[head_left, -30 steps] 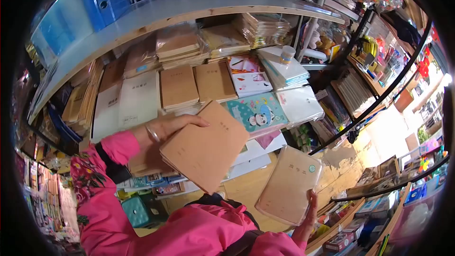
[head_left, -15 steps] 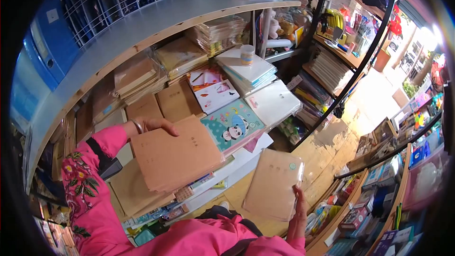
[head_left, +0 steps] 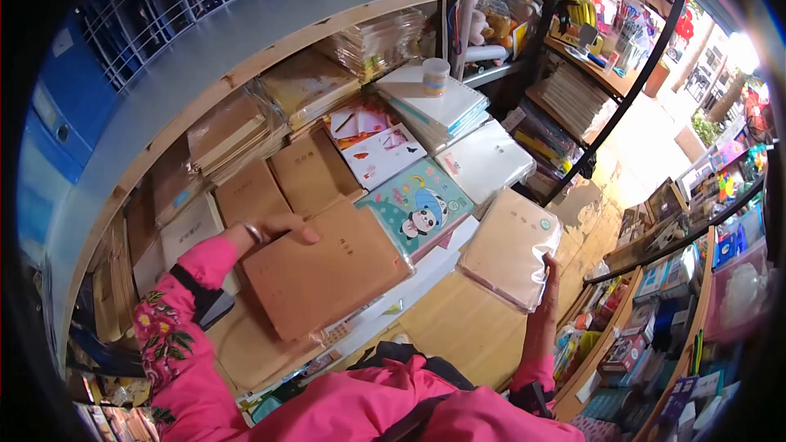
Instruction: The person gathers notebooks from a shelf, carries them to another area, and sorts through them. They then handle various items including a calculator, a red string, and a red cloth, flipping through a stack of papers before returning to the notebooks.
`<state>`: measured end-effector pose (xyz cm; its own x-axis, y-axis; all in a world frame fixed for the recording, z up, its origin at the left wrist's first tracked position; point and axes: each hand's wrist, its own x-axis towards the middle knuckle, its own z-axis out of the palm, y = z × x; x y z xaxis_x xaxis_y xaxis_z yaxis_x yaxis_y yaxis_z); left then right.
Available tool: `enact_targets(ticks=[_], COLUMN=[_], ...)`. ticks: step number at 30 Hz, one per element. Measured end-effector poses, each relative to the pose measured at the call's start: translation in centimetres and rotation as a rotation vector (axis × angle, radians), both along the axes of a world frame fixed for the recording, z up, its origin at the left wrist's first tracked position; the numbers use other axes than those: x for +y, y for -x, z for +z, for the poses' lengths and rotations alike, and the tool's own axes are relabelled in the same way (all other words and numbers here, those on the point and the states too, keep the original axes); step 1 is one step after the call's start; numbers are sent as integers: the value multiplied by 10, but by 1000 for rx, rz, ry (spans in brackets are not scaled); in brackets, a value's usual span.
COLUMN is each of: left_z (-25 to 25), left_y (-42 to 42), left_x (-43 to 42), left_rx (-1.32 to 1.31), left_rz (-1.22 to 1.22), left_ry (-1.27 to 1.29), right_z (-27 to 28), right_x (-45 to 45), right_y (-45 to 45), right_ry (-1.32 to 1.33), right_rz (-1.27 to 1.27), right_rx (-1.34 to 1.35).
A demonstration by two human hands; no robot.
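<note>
My left hand (head_left: 282,229) is closed on a stack of brown kraft-cover notebooks (head_left: 332,270), thumb on the top cover and fingers hidden behind or beneath. That stack is tilted over other brown notebooks low on the shelf. My right hand (head_left: 550,278) grips the right edge of a plastic-wrapped notebook pack (head_left: 512,250), its cover tan with a small green round mark. The pack is held out over the floor, in front of the white-covered notebooks (head_left: 487,160). Between the two hands lies a teal panda notebook (head_left: 422,209).
More notebook stacks (head_left: 311,86) fill the shelf, under a grey upper board (head_left: 327,4). A small clear tub (head_left: 435,76) stands on white notebooks. A dark rack post (head_left: 634,86) rises at right, and crowded goods shelves (head_left: 647,336) line the lower right.
My right hand has raised the wrapped pack up and to the right, nearer the white notebooks. The left-hand stack appears slightly farther right, partly because the camera view has shifted.
</note>
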<state>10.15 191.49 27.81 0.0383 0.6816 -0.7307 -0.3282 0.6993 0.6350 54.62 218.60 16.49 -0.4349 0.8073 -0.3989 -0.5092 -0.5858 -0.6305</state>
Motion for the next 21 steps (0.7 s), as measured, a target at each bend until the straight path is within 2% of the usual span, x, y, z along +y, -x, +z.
enact_targets(ticks=[2, 3, 5, 9, 11, 13, 14, 19, 21], left_z=[11, 19, 46, 65, 63, 56, 69, 50, 53], left_y=[6, 5, -6, -8, 0, 6, -3, 4, -1], left_x=[-4, -4, 2, 14, 12, 13, 15, 12, 23], left_rx=[75, 69, -32, -155, -165, -86, -29, -68, 51], left_rz=[-195, -204, -51, -28, -27, -128, -82, -23, -71], left_ry=[-45, -36, 86, 218, 283, 401, 453, 398, 412], right_z=[-1, -3, -10, -17, -9, -14, -16, -20, -17], right_x=[-2, -3, -2, -2, -2, 5, 10, 29, 35], right_y=[0, -1, -4, -7, -1, -2, -2, 7, 8], right_ry=[-3, -14, -1, 20, 34, 54, 50, 51, 59], right_rz=[-6, 1, -7, -53, -37, -37, -43, -52, -45], right_rx=[1, 8, 11, -10, -9, -3, -7, 21, 26])
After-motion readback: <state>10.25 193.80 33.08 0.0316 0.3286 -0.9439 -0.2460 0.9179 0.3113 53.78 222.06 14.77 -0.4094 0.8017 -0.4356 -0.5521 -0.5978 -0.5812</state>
